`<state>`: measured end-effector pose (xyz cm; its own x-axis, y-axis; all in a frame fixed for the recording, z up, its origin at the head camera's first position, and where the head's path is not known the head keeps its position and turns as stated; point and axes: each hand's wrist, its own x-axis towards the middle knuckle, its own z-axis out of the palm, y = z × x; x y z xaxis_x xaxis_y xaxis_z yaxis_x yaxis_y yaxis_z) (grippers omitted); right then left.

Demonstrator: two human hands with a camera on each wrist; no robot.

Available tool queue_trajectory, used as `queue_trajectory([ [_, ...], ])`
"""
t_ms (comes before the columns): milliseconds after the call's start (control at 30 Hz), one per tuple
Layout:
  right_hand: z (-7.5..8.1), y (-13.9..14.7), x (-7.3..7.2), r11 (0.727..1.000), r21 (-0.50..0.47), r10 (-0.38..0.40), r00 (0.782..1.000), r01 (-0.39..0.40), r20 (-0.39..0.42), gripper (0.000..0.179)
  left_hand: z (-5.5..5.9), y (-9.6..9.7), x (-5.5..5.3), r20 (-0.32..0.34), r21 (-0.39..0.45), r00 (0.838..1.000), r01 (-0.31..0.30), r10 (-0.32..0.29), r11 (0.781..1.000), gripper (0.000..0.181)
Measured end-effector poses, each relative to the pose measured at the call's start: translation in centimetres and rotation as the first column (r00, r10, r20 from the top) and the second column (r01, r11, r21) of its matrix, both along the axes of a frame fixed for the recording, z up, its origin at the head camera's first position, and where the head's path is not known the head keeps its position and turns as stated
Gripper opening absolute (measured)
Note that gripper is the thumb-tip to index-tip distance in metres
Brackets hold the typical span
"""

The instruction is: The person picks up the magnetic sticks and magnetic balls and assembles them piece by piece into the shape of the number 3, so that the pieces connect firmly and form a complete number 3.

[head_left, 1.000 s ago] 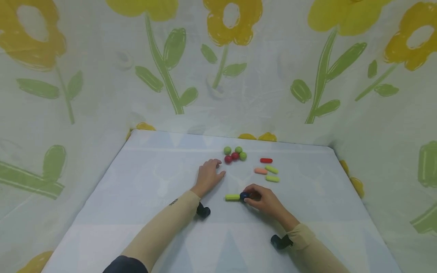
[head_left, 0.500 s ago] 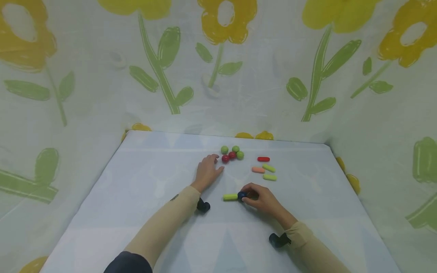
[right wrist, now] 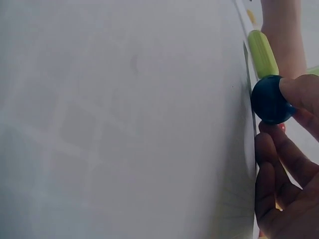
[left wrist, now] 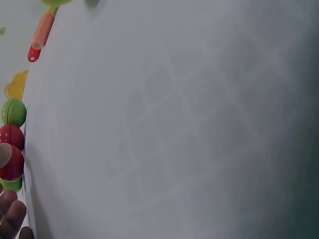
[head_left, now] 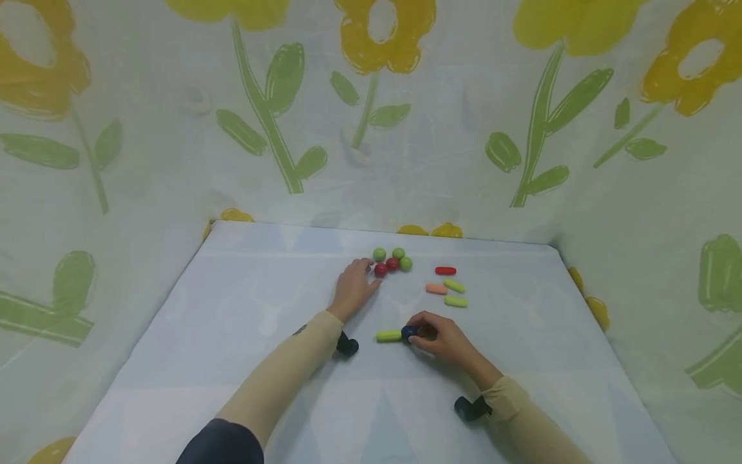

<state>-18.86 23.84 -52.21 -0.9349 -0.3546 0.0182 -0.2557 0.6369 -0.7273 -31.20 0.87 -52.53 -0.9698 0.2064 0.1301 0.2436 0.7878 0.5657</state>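
Observation:
In the head view my right hand [head_left: 443,338] pinches a dark blue ball [head_left: 408,333] between thumb and fingers, low at the table. The right wrist view shows the thumb lying on the blue ball [right wrist: 270,102]. A yellow-green stick [head_left: 388,336] lies end-on against the ball's left side. My left hand [head_left: 352,290] reaches beside a red ball [head_left: 380,270], thumb and fingers spread apart. In the left wrist view its thumb overlaps a red ball [left wrist: 13,162]; whether they touch, I cannot tell.
Next to that red ball sit another red ball [head_left: 392,264] and green balls [head_left: 379,254]. To their right lie a red stick [head_left: 446,270], an orange stick [head_left: 437,289] and two yellow-green sticks [head_left: 455,301]. A flowered cloth [head_left: 440,161] stands behind the white table [head_left: 261,309].
My left hand has moved slightly forward, closer to the nearest red ball. The right hand keeps its pinch on the blue ball beside the stick. The head view has shifted a little.

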Motion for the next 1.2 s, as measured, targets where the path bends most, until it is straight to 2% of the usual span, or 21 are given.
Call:
queue_trajectory([
  [300,-0.04,0.09,-0.06,0.999,-0.032,0.026,1.0,-0.026,-0.003,0.025,0.03,0.57,-0.32,0.002,0.003,1.0,0.01,-0.01,1.0,0.048],
  [633,0.11,0.09,0.01,0.999,-0.025,0.031,0.999,-0.031,-0.017,0.025,0.21,0.9,-0.38,0.003,0.03,1.0,0.018,-0.018,0.999,0.042],
  [1200,0.23,0.05,0.03,1.0,-0.011,0.022,1.0,-0.022,-0.005,0.024,0.61,0.92,0.13,0.013,0.046,1.0,0.015,-0.015,0.999,0.031],
])
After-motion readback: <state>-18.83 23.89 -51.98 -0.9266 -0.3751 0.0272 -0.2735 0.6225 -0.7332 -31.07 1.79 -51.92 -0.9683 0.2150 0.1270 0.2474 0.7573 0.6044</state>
